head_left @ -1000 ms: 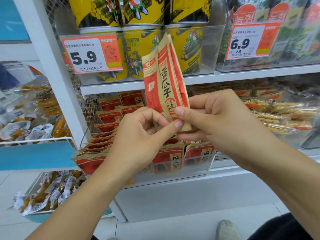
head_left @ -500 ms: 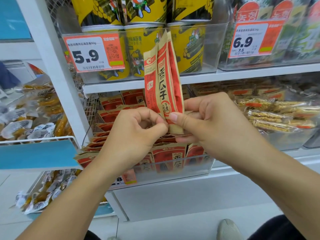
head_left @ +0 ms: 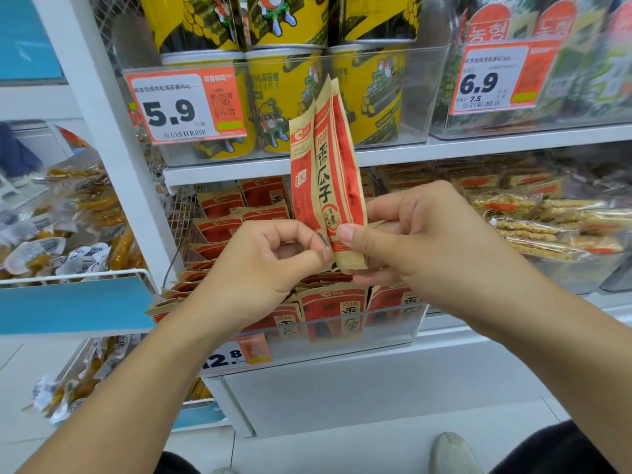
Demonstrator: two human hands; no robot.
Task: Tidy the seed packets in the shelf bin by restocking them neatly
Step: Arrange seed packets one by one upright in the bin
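Currently held: small fan of red-and-tan paper seed packets (head_left: 325, 172), upright above the clear plastic shelf bin (head_left: 393, 331), likely for squaring edges before restocking. Right hand (head_left: 420, 248) pinches their lower ends, thumb in front; left hand (head_left: 263, 265) pinches the bottom-left corner. Packets rise above both grips.

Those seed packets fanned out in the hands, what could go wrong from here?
The held packets are pinched only at their bottom edges by the left hand and right hand, so one might slip out. The clear bin below already looks crowded with leaning packets, so pushing more in could crease them or spill some over the side.
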